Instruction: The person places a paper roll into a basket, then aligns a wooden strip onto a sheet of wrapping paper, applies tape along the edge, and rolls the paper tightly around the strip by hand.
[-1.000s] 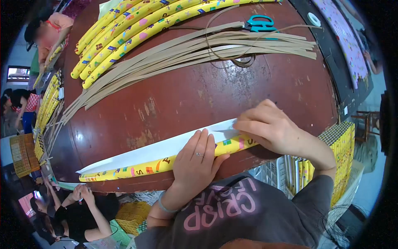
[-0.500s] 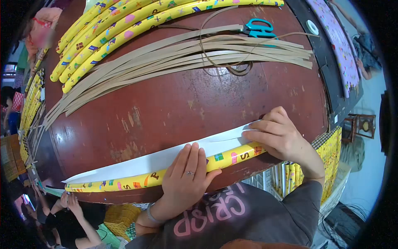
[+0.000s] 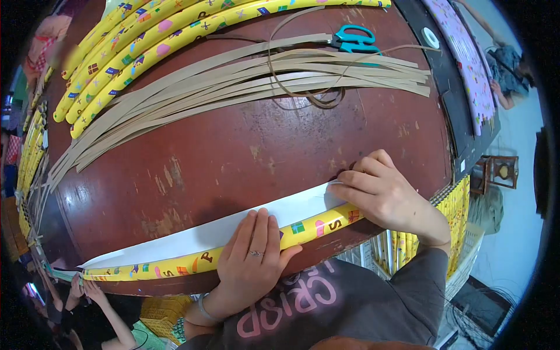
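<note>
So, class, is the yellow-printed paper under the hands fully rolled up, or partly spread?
Partly spread: a white strip lies unrolled beyond the yellow roll, with the left hand lying across both.

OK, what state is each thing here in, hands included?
Yellow patterned paper, partly rolled, white side showing
Left hand, palm down across it
Right hand, fingers curled at its white side
Teal-handled scissors, lying down; open or closed unclear
Tan strips, loose, overlapping
Yellow patterned rolls, rolled up, side by side
Red-brown table, finish scratched
</note>
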`<control>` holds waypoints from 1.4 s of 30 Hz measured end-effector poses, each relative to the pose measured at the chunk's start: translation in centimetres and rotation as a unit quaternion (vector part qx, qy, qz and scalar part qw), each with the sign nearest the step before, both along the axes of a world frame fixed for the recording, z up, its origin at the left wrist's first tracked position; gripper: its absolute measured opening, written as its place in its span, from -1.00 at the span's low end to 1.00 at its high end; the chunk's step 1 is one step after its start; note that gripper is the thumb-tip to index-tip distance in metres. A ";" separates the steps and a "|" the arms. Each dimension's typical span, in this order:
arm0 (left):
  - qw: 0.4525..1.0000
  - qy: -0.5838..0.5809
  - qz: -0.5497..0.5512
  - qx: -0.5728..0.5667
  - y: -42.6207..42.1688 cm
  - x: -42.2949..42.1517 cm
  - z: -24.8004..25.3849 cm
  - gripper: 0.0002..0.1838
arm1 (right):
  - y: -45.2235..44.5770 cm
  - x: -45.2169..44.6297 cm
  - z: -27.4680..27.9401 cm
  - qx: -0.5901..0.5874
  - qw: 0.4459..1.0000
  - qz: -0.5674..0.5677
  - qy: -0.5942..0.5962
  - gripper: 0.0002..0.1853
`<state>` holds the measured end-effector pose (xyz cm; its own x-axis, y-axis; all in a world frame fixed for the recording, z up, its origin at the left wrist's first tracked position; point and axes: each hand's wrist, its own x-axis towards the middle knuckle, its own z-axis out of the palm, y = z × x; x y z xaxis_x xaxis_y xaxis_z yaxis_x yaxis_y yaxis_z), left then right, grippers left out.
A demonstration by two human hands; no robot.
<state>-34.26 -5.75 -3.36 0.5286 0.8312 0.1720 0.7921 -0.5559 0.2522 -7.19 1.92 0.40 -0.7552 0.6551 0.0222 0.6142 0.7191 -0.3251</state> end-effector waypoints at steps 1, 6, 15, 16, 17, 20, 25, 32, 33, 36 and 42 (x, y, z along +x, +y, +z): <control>1.000 -0.001 0.000 -0.001 0.0 0.0 -0.1 -0.37 | 0.0 0.0 0.1 -0.001 1.000 0.003 -0.005 -0.58; 1.000 -0.008 0.002 0.005 -0.1 0.0 -0.3 -0.36 | 0.2 -0.1 0.2 -0.003 1.000 0.008 -0.021 -0.59; 1.000 -0.010 -0.002 0.003 0.0 -0.1 -0.2 -0.36 | 0.2 -0.2 0.1 -0.004 1.000 0.011 -0.026 -0.59; 1.000 -0.009 -0.002 0.003 0.0 -0.1 -0.2 -0.36 | 0.2 -0.2 0.1 0.000 1.000 0.012 -0.027 -0.59; 1.000 -0.009 0.000 0.003 0.0 -0.1 -0.2 -0.36 | 0.2 -0.2 0.1 0.003 1.000 0.014 -0.027 -0.59; 1.000 -0.013 0.001 0.004 0.0 0.0 -0.3 -0.36 | 0.0 -0.2 0.0 0.004 1.000 0.010 -0.028 -0.59; 0.999 -0.031 0.013 -0.014 -0.4 0.1 -0.4 -0.36 | -0.2 0.0 -0.3 0.016 1.000 0.011 -0.019 -0.58; 0.999 -0.035 0.025 -0.018 -0.3 -0.6 0.5 -0.42 | -0.6 -0.8 -1.0 0.027 0.999 0.002 0.018 -0.63; 0.998 -0.035 0.035 -0.029 -0.5 -1.0 0.7 -0.44 | -0.7 -1.2 -1.1 0.032 0.999 0.001 0.027 -0.63; 0.997 -0.054 0.053 0.005 -1.1 -2.9 0.8 -0.46 | -0.9 -3.3 -1.5 0.029 0.999 0.019 0.021 -0.68; 0.996 -0.040 0.074 -0.036 -1.7 -5.5 1.7 -0.48 | -1.6 -6.4 -2.5 0.062 0.996 0.048 0.048 -0.76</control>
